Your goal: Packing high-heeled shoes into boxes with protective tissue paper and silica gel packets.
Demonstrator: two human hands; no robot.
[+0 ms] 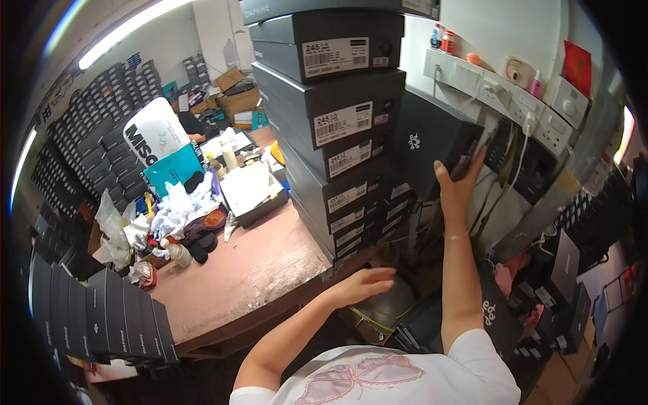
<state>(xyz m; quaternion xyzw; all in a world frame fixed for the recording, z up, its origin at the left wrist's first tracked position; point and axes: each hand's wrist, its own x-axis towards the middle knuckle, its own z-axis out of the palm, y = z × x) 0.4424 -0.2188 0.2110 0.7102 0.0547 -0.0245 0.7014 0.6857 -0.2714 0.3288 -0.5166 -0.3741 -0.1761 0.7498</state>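
Note:
A tall stack of dark grey shoe boxes with white labels rises at the table's front right corner. Behind it, to the right, is a tilted dark shoe box with a small white mark. My right hand is raised to that box's near right corner, thumb on one face and fingers along the other, gripping it; part of the contact is hidden. My left hand hovers below and in front of the stack, fingers stretched out and holding nothing.
The pinkish worktable bears crumpled white paper, bottles and an open box of papers. More shoe boxes line its left end. At right, power sockets and a white cable run along the wall, with boxes below.

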